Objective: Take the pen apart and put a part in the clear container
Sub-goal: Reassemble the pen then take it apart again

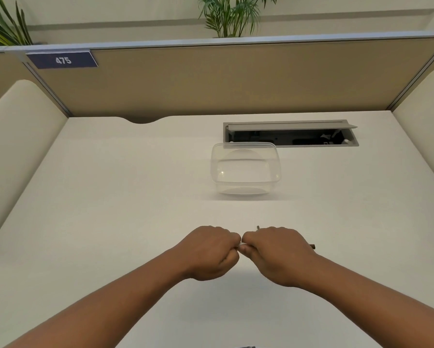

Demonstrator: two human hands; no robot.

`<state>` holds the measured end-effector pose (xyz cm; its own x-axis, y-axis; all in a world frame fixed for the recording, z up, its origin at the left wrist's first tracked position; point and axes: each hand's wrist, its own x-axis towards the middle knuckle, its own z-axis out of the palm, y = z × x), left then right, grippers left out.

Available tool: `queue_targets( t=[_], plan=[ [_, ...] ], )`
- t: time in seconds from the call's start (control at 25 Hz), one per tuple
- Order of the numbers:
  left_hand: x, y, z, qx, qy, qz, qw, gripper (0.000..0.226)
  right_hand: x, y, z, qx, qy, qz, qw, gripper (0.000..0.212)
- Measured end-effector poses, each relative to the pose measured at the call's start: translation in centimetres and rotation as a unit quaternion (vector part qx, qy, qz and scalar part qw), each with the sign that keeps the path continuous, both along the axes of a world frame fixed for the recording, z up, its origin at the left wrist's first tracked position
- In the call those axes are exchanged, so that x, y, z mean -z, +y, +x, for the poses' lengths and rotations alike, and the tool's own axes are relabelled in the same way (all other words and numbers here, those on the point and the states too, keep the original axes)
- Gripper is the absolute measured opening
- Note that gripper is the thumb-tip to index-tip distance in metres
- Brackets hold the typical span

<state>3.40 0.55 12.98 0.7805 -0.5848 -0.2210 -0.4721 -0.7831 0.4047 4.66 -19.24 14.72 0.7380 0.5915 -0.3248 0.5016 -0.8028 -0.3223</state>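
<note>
My left hand (211, 252) and my right hand (276, 254) are both closed into fists around one pen, knuckles nearly touching, above the near middle of the white desk (110, 197). Only a short pale stretch of the pen (241, 245) shows between the fists, and a dark end sticks out past my right hand. A small dark tip also pokes up behind my right knuckles. The clear container (246, 168), open and with nothing visible inside, stands farther back on the desk, slightly right of my hands.
A grey cable hatch (291, 133) is open in the desk just behind the container. Tan partition panels (211, 79) wall in the back and sides. A sign reading 475 (62, 60) hangs at the upper left. Plants stand beyond the partition.
</note>
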Motion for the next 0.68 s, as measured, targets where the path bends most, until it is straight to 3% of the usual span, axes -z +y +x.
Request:
queue_targets(
  t=[0.16,0.48,0.68],
  plan=[
    [-0.4,-0.1,0.2,0.012,-0.014,0.030,0.999,0.032,0.0,0.9,0.0,0.026,0.093,0.043,0.994,0.034],
    [-0.8,0.2,0.3,0.016,-0.024,0.066,0.997,0.028,-0.4,0.6,-0.7,0.039,0.073,0.075,0.994,0.036],
    [-2.0,0.2,0.7,0.003,-0.011,0.022,1.000,0.024,-0.4,0.0,-0.6,0.040,0.045,0.069,0.996,0.036]
  ],
)
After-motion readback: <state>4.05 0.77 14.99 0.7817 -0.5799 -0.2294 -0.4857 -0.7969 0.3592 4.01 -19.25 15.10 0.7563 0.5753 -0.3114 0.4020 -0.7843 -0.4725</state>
